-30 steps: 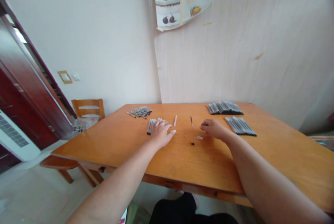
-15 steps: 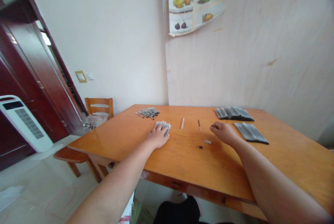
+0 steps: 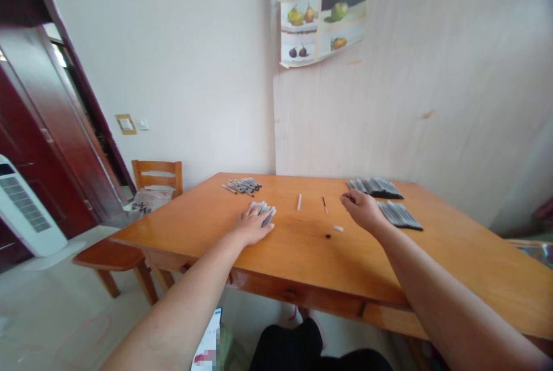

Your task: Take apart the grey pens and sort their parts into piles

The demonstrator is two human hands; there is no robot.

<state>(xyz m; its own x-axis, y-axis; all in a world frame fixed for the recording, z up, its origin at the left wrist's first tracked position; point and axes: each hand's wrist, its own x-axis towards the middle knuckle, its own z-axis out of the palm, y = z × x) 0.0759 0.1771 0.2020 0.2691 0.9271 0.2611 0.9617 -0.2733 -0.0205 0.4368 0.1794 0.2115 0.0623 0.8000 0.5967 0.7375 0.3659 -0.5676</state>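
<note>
My left hand (image 3: 253, 228) lies over a small row of pens (image 3: 264, 209) on the wooden table, fingers spread across them and thumb along the right side. My right hand (image 3: 362, 208) is curled closed above the table; whatever its fingers may hold is hidden. Left of it lie a thin dark-and-pale refill (image 3: 325, 204) and a white pen barrel (image 3: 299, 202). A short translucent cap (image 3: 337, 228) and a small black piece (image 3: 328, 236) lie closer to me. Behind and beside my right hand are two neat rows of dark-ended pens, one farther (image 3: 380, 188), one nearer (image 3: 401, 215).
A loose pile of pens (image 3: 242, 186) is at the table's back left. Beyond the left edge stands a wooden chair (image 3: 158, 178) with a bag on it. The wall (image 3: 207, 71) borders the far table edge. A phone (image 3: 208, 339) shows below the front edge.
My right hand has risen slightly and moved a little away from me, fingers still curled. My left hand stays on the pens. The whole view has shifted slightly.
</note>
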